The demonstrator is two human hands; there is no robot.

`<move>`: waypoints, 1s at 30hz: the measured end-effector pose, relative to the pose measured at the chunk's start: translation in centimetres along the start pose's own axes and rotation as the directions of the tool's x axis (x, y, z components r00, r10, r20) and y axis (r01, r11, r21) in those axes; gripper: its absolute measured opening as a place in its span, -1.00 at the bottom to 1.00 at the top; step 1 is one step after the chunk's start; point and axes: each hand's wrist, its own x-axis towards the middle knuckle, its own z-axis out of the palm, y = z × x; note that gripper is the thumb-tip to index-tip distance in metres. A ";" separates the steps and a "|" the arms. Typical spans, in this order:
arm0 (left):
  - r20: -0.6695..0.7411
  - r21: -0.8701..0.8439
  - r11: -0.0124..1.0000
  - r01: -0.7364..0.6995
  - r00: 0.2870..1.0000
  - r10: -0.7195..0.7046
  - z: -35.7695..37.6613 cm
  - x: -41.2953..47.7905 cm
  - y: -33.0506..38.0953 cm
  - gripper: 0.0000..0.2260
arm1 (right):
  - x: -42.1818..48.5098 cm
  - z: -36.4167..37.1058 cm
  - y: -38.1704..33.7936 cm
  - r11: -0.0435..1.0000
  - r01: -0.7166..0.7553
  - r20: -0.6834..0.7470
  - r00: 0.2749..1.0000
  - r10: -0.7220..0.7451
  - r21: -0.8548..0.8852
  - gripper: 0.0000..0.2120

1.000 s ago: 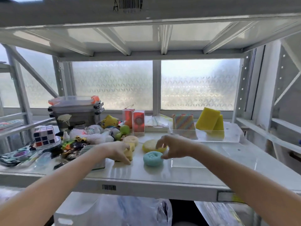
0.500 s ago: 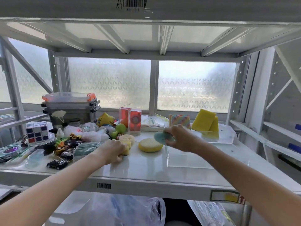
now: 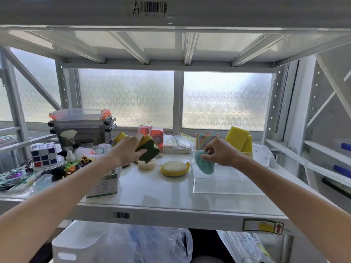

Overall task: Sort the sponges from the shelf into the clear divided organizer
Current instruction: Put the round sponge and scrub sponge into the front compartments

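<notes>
1. White shelf [image 3: 144, 188], clear organizer [image 3: 228, 185] at 3 o'clock.
2. My right hand [image 3: 221, 152] pinches the teal sponge [image 3: 204, 164] over its near compartment; a rim catch could drop it outside.
3. My left hand [image 3: 129, 150] clamps the green-yellow sponge [image 3: 149, 150]; it may slip.

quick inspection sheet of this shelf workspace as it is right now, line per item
surface: glossy white shelf board, bare at the front middle.
job's things: clear divided acrylic organizer on the right, striped sponge and yellow rectangular sponges standing in its rear; round yellow sponge and pale round sponge loose on the shelf.
clutter: puzzle cube, toy cars, stacked lidded bins, red boxes on the left.
hands: left hand holds green-and-yellow scouring sponge; right hand lowers round teal sponge into the organizer.
cables: nothing seen.
surroundings: frosted window behind.
</notes>
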 end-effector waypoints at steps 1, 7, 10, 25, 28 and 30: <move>-0.016 -0.033 0.999 0.004 1.000 -0.005 -0.7 0.1 0.4 -0.74 | 0.2 0.3 -0.1 1.000 -0.009 -0.009 1.000 0.009 0.007 -0.79; 0.016 -0.212 0.977 -0.001 1.000 0.005 -3.0 0.1 0.9 -0.83 | 0.6 1.8 -0.7 0.998 -0.065 -0.007 0.998 0.065 -0.010 -0.67; 0.051 -0.235 0.971 -0.036 0.997 0.050 -3.1 -0.1 0.4 -0.75 | 0.6 1.9 -0.7 0.997 -0.071 -0.005 0.997 0.071 -0.021 -0.67; 0.082 -0.155 0.988 -0.013 0.996 0.026 -3.1 0.5 1.0 -0.77 | 0.4 2.9 -0.5 0.995 -0.074 -0.037 0.997 0.072 -0.062 -0.67; 0.078 -0.143 0.990 0.000 0.997 0.012 -3.0 0.5 1.3 -0.76 | 0.5 3.2 -0.2 0.996 -0.077 -0.034 0.997 0.076 -0.048 -0.68; 0.082 -0.160 0.987 0.000 0.997 0.013 -3.1 0.5 1.7 -0.75 | 0.6 3.1 -0.1 0.997 -0.063 -0.043 0.997 0.061 -0.048 -0.67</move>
